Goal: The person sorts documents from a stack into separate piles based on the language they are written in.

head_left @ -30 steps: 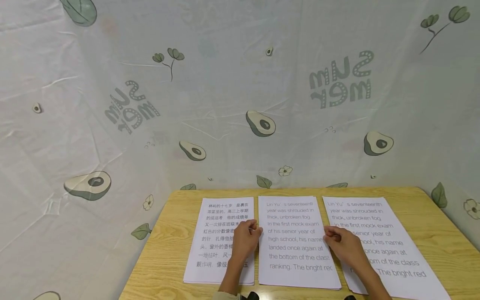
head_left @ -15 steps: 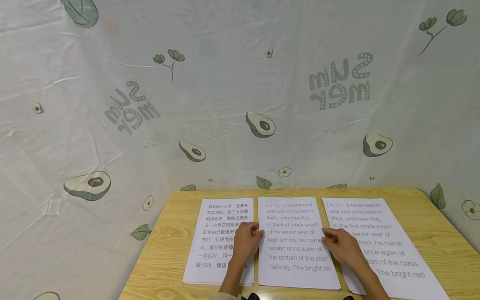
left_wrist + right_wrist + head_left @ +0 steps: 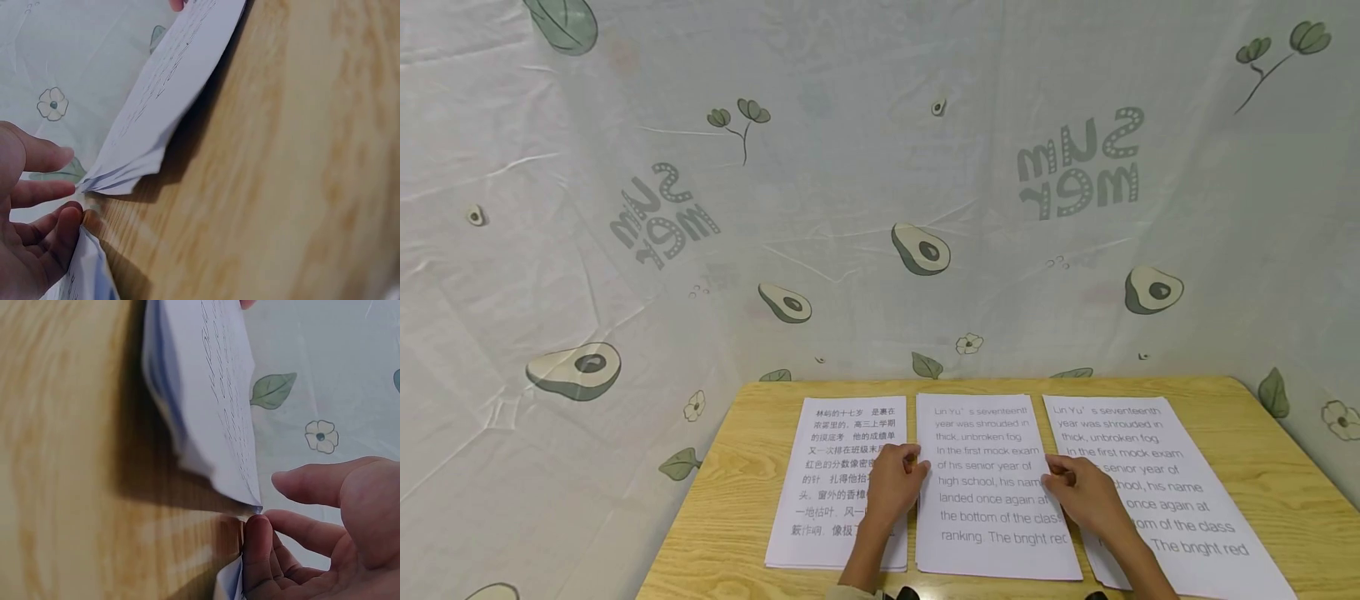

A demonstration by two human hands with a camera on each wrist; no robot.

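Note:
A middle stack of printed English sheets [image 3: 985, 492] lies between my two hands in the head view. My left hand [image 3: 892, 483] is at its left edge and overlaps the left stack of Chinese-printed sheets [image 3: 835, 546]. At the right edge is my right hand [image 3: 1084, 493], over part of the right stack of English sheets [image 3: 1206, 558]. In the left wrist view the left index fingertip [image 3: 65, 187] meets the paper's edge, with the thumb apart from it. The right index finger [image 3: 300, 528] reaches the stack's corner in the right wrist view; its thumb stands off the paper.
The three stacks lie side by side on a wooden table [image 3: 715, 500]. Behind it hangs a pale cloth [image 3: 850, 192] printed with avocados, leaves and flowers. Narrow strips of tabletop show between the stacks.
Both hands have drawn slightly inward against the middle stack, the left one moving a little right. Printed lines on its top sheet sit slightly further right. The side stacks stay in place.

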